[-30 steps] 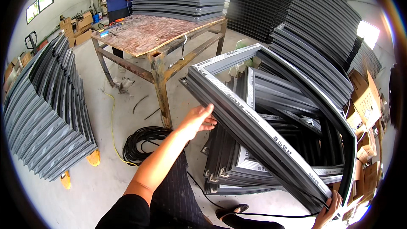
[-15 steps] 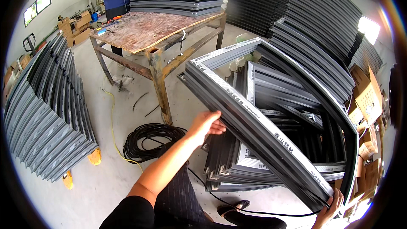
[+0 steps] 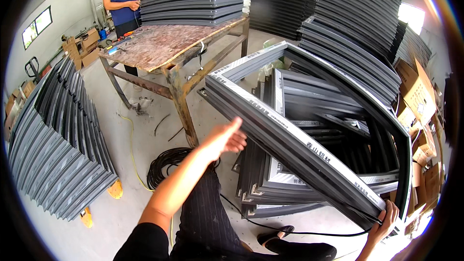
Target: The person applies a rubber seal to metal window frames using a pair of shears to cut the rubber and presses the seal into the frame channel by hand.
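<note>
A dark grey aluminium window frame (image 3: 290,133) with white printed film along its edge lies tilted across a stack of similar frames (image 3: 261,176). My left hand (image 3: 223,137) is beside its near-left side, thumb raised and fingers stretched out, holding nothing. At the frame's near right corner my right hand (image 3: 386,220) is closed, its fingers over the corner. A thin black strip (image 3: 304,233) runs up from the floor to that hand and seems to pass under it along the frame's side. The fingertips of my right hand are partly hidden.
A coil of black strip (image 3: 162,166) lies by my legs. A worn wooden-topped table (image 3: 159,43) bears stacked frames (image 3: 193,5) and tools; a person (image 3: 121,2) stands behind it. More frames (image 3: 58,150) lean at left. Cardboard boxes (image 3: 415,96) stand at right.
My left hand has come off the frame's side and its fingers have opened out. The right hand keeps its hold at the corner. The view has shifted slightly.
</note>
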The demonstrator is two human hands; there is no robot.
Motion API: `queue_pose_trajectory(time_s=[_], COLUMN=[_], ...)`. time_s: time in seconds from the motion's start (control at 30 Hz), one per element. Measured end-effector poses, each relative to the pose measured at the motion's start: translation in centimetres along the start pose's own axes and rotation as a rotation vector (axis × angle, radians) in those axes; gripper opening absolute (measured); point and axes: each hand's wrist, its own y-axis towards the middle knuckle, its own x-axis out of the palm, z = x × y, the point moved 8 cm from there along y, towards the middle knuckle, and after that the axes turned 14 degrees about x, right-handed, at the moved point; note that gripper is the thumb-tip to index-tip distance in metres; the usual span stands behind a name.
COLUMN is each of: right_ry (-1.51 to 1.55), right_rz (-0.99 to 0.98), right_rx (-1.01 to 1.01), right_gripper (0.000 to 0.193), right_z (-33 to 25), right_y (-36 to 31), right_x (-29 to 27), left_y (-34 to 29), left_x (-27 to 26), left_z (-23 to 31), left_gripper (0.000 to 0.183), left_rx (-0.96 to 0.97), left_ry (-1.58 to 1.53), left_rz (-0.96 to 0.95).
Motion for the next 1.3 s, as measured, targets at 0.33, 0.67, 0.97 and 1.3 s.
queue_pose_trajectory(time_s=[0.33, 0.67, 0.97, 1.3], right_ry=[-0.014, -0.024, -0.018, -0.011], right_rz=[0.005, -0.031, -0.032, -0.221], right_rx=[-0.021, 0.046, 0.054, -0.13], right_gripper=[0.033, 0.039, 0.033, 0.042], right_z=[-0.4, 0.7, 0.5, -4.1], right_y=[0.0, 0.0, 0.1, 0.4], right_x=[0.0, 0.6, 0.5, -0.4], left_y=[-2.1, -1.9, -2.5, 0.0], left_x=[4.6, 5.3, 7.3, 3.6], left_z=[-0.9, -2.2, -3.0, -2.6], left_gripper=[0.043, 0.046, 0.038, 0.052], left_rx=[0.011, 0.025, 0.089, 0.165], left_ry=[-0.087, -0.128, -0.165, -0.138], left_rz=[0.026, 0.053, 0.045, 0.248])
